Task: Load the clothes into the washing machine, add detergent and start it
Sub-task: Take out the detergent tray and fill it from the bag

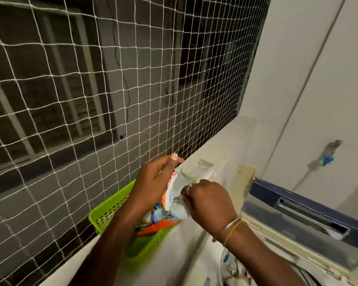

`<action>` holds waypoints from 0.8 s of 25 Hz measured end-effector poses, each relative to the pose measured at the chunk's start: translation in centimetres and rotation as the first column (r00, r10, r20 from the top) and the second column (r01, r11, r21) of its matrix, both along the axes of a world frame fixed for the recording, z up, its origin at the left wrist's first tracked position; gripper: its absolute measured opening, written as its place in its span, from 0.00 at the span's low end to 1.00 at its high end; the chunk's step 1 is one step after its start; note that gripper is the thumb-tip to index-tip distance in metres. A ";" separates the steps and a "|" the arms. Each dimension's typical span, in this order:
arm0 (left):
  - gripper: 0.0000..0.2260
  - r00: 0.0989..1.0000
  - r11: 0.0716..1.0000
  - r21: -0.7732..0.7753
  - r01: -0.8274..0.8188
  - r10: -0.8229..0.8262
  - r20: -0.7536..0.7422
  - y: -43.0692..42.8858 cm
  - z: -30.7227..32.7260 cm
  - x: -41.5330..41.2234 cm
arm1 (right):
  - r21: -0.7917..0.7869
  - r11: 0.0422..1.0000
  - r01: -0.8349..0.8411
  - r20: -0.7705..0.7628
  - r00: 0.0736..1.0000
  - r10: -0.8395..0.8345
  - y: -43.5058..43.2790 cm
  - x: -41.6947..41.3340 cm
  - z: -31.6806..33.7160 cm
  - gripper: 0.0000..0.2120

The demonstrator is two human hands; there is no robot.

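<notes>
Detergent pouch (pixel 177 209) stands upright in the green basket (pixel 103 213) on the ledge (pixel 184 256), just left of the washing machine (pixel 281 232), whose lid is up and whose drum already shows clothes (pixel 236 271). From my seat I read it as a soft, crinkly packet: light in the film but bottom-heavy with powder, slick on its printed face, and sure to slump or spill if taken by one corner. My left hand (pixel 153 178) has its fingers curled on the upper edge, pinching the top flap. The fingers of my right hand (pixel 209 203) are curled tight at the mouth; they seem to pinch the near lip, though the blur there means I cannot rule out a small scoop between them. I judge the best hold is where the hands are now, one on each lip, spreading the opening. To lift it across to the drum I would want one hand under the belly, so the powder does not fold the film and pour early.
</notes>
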State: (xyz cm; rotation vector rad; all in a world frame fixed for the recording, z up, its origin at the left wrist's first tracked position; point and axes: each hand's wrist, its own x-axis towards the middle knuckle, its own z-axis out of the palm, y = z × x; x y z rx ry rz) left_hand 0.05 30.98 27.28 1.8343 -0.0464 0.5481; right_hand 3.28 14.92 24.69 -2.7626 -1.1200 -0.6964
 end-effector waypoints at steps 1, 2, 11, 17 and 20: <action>0.16 1.000 1.000 0.010 -0.006 0.006 -0.006 -0.2 0.0 0.0 | 0.051 0.998 -0.022 -0.015 1.000 0.023 0.1 -0.1 0.0 0.07; 0.16 1.000 1.000 0.023 -0.013 0.014 -0.012 -0.3 -0.1 0.1 | 0.099 0.994 -0.044 -0.057 0.997 0.050 0.2 0.0 0.0 0.08; 0.20 0.994 0.995 -0.065 -0.070 0.064 -0.088 0.1 -0.6 1.0 | 0.402 0.906 -0.135 -0.255 0.933 0.252 2.0 0.2 -1.1 0.08; 0.22 0.987 0.991 -0.086 -0.100 0.088 -0.131 0.7 -0.8 0.6 | 0.274 0.959 -0.075 -0.024 0.996 0.085 0.7 1.1 -1.0 0.09; 0.22 0.984 0.990 -0.071 -0.119 0.108 -0.140 0.6 -0.8 0.7 | 0.201 0.971 -0.130 0.007 0.991 0.131 1.6 0.6 -1.4 0.13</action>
